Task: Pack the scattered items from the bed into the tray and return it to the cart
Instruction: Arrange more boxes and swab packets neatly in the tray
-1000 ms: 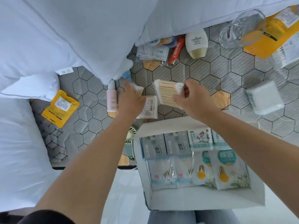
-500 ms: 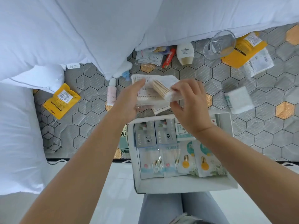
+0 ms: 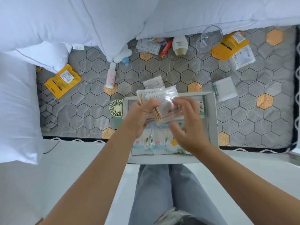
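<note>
At the left edge of the frame white pillows (image 3: pixel 17 101) are lying over the mattress (image 3: pixel 90 98). Just right of them a yellow pouch (image 3: pixel 62 81) is lying flat. Further right a pink bottle (image 3: pixel 110 75) is lying on its side, and below it a small round fan (image 3: pixel 115 108) is touching the tray's left wall.

In the middle of the frame we are holding a stack of cotton swab packs (image 3: pixel 164 98) above the far half of the tray (image 3: pixel 211 114). Our left hand (image 3: pixel 139 117) is gripping the stack from the left, fingers curled under it and thumb pressing on top. Our right hand (image 3: pixel 186 127) is sitting at the stack's right edge with fingers loosely spread and fingertips touching the wrapper. We cannot tell whether it is pinching the stack. The tray is resting at the near edge of the mattress, lined with more packets. One more swab pack (image 3: pixel 153 82) is lying on the mattress just beyond it.

Right of the tray a pack of cotton pads (image 3: pixel 224 89) is lying beside its far corner. At the upper right a white bottle (image 3: pixel 179 44), a tipped clear glass (image 3: pixel 209 38) and a second yellow pouch (image 3: pixel 228 44) are lying near the bedding.
</note>
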The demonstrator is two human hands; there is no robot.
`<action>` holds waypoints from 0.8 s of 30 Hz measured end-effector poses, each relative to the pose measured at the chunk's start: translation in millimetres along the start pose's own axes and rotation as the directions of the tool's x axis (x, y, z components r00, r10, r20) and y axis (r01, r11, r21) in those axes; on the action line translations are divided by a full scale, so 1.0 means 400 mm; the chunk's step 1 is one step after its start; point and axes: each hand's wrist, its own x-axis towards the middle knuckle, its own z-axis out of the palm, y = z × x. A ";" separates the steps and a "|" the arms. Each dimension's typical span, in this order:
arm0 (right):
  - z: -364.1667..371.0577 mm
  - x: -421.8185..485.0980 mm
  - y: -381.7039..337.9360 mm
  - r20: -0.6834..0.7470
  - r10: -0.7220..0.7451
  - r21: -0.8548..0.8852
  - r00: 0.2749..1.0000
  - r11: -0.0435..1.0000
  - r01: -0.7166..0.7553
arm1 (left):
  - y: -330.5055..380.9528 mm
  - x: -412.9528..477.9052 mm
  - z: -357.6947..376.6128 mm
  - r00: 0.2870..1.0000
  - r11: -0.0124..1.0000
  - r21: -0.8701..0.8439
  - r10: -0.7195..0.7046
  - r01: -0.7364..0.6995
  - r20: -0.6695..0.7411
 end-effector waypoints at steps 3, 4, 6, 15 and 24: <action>0.027 -0.032 -0.029 -0.014 0.429 0.334 0.903 0.853 -0.400 | -0.047 -0.042 -0.010 0.999 0.992 -0.121 0.036 -0.040 -0.034; 0.041 -0.041 -0.035 0.051 0.545 0.433 0.837 0.744 -0.510 | -0.064 -0.055 -0.012 0.999 0.987 -0.155 0.035 -0.040 -0.035; 0.070 -0.059 -0.044 0.154 0.642 0.558 0.752 0.571 -0.602 | -0.095 -0.076 -0.014 0.999 0.979 -0.203 0.018 -0.023 -0.029; 0.116 -0.068 -0.039 0.336 0.697 0.657 0.633 0.308 -0.688 | -0.142 -0.095 -0.076 0.995 0.998 0.000 -0.062 0.062 -0.083; 0.052 0.011 -0.043 0.689 0.482 0.036 0.542 0.724 -0.689 | -0.044 -0.076 -0.164 0.988 0.695 0.719 -0.124 0.023 0.089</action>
